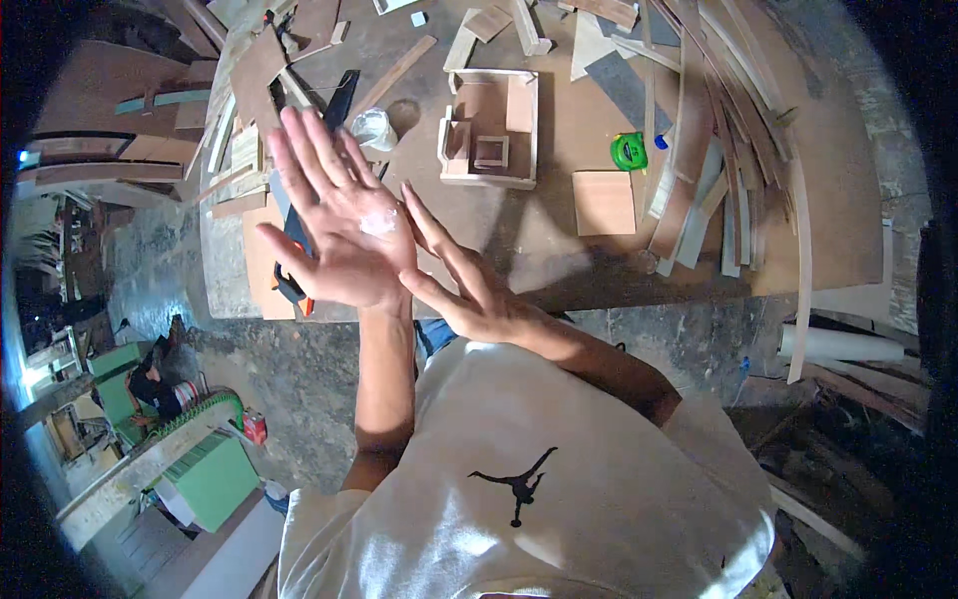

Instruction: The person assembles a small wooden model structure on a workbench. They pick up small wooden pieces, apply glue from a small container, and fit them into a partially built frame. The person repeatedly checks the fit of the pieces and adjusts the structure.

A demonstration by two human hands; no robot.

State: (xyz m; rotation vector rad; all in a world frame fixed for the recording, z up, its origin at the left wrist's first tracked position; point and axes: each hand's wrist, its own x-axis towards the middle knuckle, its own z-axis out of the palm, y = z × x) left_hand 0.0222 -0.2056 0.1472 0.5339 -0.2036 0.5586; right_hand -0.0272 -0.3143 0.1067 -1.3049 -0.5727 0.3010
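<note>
Left hand (339,225) spread wide, palm up, carrying a white glue dab (378,222) (kept level); right hand (461,285) open, empty, fingertips touching beside the dab, above the desk (559,255).

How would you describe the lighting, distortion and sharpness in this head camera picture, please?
Head view: strong fisheye bend, with the workbench edge curving and black corners; even indoor light, a bright spot at the far left rim; the left hand shows a pale smear catching light; the right hand is slightly soft; the green tape measure is crisp.

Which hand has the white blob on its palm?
The left hand, raised palm-up with fingers spread; a white smear sits on its palm. The right hand shows none there; its fingers reach toward the smear.
</note>
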